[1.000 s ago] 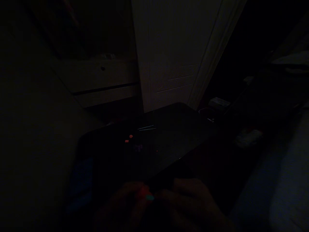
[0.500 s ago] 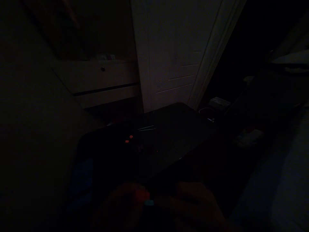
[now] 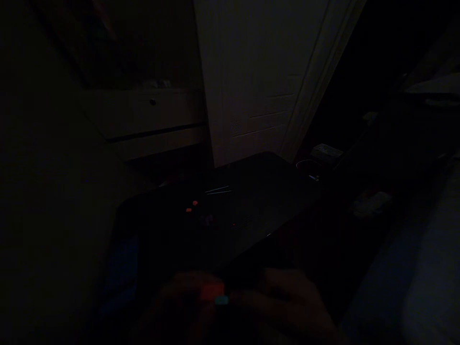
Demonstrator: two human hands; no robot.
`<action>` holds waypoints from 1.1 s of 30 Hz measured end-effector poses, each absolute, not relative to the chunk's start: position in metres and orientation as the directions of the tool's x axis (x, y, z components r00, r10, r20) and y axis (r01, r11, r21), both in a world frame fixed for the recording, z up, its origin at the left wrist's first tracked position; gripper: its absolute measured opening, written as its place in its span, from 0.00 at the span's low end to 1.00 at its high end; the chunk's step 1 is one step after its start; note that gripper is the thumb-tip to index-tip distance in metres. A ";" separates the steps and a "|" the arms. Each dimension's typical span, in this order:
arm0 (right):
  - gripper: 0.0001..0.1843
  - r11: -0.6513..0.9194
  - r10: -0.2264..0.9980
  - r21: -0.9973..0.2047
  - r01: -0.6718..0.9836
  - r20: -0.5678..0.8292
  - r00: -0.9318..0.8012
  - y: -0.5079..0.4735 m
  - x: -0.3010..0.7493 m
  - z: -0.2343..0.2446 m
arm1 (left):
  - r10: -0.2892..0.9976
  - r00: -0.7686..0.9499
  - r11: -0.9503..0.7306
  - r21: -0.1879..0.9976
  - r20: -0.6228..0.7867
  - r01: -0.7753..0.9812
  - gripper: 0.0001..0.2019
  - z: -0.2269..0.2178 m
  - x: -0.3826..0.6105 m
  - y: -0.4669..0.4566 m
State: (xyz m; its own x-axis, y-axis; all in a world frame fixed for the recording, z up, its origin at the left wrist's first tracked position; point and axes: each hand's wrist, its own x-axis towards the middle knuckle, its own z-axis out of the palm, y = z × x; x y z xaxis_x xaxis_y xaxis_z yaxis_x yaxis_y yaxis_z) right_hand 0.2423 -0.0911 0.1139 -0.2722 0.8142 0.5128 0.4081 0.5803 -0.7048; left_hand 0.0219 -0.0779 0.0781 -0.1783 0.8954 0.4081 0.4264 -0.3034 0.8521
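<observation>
The view is very dark. My left hand [image 3: 183, 292], low in the middle, is closed with a small red block-like piece [image 3: 211, 291] at its fingertips. Just below and right of that piece is a small teal piece [image 3: 222, 300], touching or almost touching it. From the right, the fingers of my right hand [image 3: 283, 297] come together close to the teal piece; whether they grip it I cannot make out. Both hands are near the close edge of a dark table [image 3: 258, 191].
Two small orange-red pieces [image 3: 189, 210] and two thin light sticks [image 3: 218, 190] lie on the table, near a dim small clump [image 3: 207, 220]. A bluish flat rectangle [image 3: 120, 263] is at the left. Behind stand a drawer unit [image 3: 154, 115] and a pale door [image 3: 258, 96].
More of the red piece shows now at my left fingertips. Both hands have barely moved, and the picture has become a little darker. The things on the table stay put.
</observation>
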 end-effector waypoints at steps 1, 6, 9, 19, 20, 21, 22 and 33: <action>0.18 0.591 0.806 -0.706 0.391 0.536 -0.251 -0.088 0.241 0.112 | 0.892 -0.174 -0.308 0.844 0.417 0.439 0.06 0.075 0.021 -0.074; 0.14 0.436 0.895 -0.819 0.373 0.437 -0.088 -0.057 0.229 0.083 | 0.877 -0.158 -0.315 0.791 0.454 0.524 0.05 0.049 0.023 -0.041; 0.14 0.367 0.928 -0.853 0.372 0.363 -0.084 -0.041 0.221 0.055 | 0.869 -0.098 -0.322 0.703 0.486 0.634 0.08 0.024 0.022 -0.026; 0.14 0.361 0.932 -0.785 0.504 0.281 -0.230 -0.033 0.210 0.019 | 0.927 0.051 -0.321 0.718 0.371 0.618 0.10 0.010 -0.002 -0.025; 0.14 0.372 0.927 -0.778 0.507 0.284 -0.244 -0.033 0.211 0.018 | 0.930 0.069 -0.326 0.725 0.360 0.607 0.10 0.013 -0.003 -0.025; 0.14 0.384 0.922 -0.770 0.510 0.286 -0.262 -0.031 0.212 0.018 | 0.934 0.085 -0.326 0.731 0.347 0.600 0.10 0.016 -0.005 -0.024; 0.14 0.395 0.917 -0.762 0.513 0.288 -0.277 -0.030 0.213 0.018 | 0.939 0.098 -0.321 0.734 0.331 0.598 0.10 0.019 -0.006 -0.023; 0.12 0.401 0.908 -0.768 0.499 0.264 -0.324 -0.022 0.214 0.018 | 0.960 0.094 -0.268 0.766 0.264 0.584 0.16 0.016 -0.005 -0.015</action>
State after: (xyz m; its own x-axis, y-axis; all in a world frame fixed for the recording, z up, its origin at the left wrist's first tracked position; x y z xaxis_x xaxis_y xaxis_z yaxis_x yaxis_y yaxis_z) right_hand 0.2138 -0.0222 0.0175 -0.3242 0.9085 0.2638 0.4992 0.4011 -0.7680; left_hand -0.0049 -0.0148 0.0161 0.0940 0.9599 0.2640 0.5838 -0.2679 0.7664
